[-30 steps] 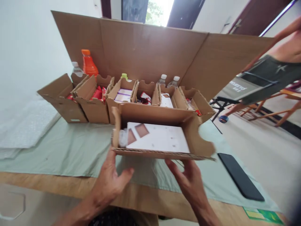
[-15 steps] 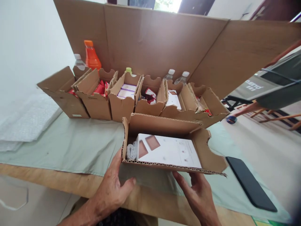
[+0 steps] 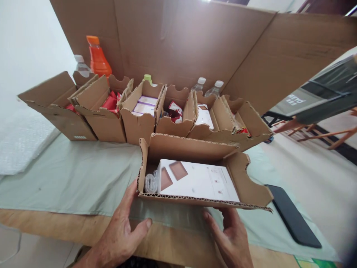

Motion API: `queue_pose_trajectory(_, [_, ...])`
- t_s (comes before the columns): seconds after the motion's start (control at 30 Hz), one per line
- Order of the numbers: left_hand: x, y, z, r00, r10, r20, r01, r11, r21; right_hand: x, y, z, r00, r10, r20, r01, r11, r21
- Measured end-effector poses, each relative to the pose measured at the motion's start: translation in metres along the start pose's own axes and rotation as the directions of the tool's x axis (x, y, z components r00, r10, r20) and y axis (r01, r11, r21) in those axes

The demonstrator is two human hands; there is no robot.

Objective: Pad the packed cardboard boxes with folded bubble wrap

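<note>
An open-topped cardboard box (image 3: 195, 140) sits in front of me on the green cloth. Inside it lie a white carton (image 3: 200, 182) with brown squares printed on it and, at the left end, a roll of clear bubble wrap (image 3: 151, 182). My left hand (image 3: 121, 227) is beside the box's left front corner, thumb spread and fingers stretched along the end, their tips partly hidden. Below the front edge is my right hand (image 3: 230, 232), thumb apart from the fingers, whose tips disappear under the box. Neither hand is closed around anything.
Behind stands a row of cardboard bins (image 3: 141, 124) holding packets and cartons. Bottles, including an orange bottle (image 3: 99, 59), stand behind them against a cardboard panel (image 3: 178, 41). A black phone-like slab (image 3: 295, 216) lies right; bubble wrap sheets (image 3: 25, 137) lie left. A person's leg (image 3: 287, 124) shows at right.
The view has tilted down and shifted slightly. My right thumb has drawn a little away from the box's front edge, and my left hand has slid slightly left. The box's contents look the same.
</note>
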State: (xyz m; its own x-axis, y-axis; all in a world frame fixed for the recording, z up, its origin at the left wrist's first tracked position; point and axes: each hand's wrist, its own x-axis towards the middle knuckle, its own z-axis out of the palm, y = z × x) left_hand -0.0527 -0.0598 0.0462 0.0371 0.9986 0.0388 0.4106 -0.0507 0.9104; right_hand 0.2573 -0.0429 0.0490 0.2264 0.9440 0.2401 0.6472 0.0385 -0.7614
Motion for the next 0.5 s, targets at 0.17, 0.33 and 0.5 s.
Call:
queue_pose_trajectory(0.17, [-0.010,-0.001,0.010,1.000,-0.016,0.020,0.017,0.999,-0.037,-0.005,-0.008,0.000,1.000,-0.002,-0.004,0.002,0.995,0.101])
queue_pose_trajectory(0.33, [-0.030,0.007,0.038,0.986,0.070,0.148,-0.048,0.988,-0.149,-0.008,0.015,-0.015,0.981,0.021,-0.193,-0.004,0.996,0.089])
queue_pose_trajectory(0.5, [-0.044,0.016,0.088,0.921,0.073,0.382,0.048,0.954,-0.296,0.006,0.050,-0.045,0.965,0.010,-0.261,-0.011,1.000,0.001])
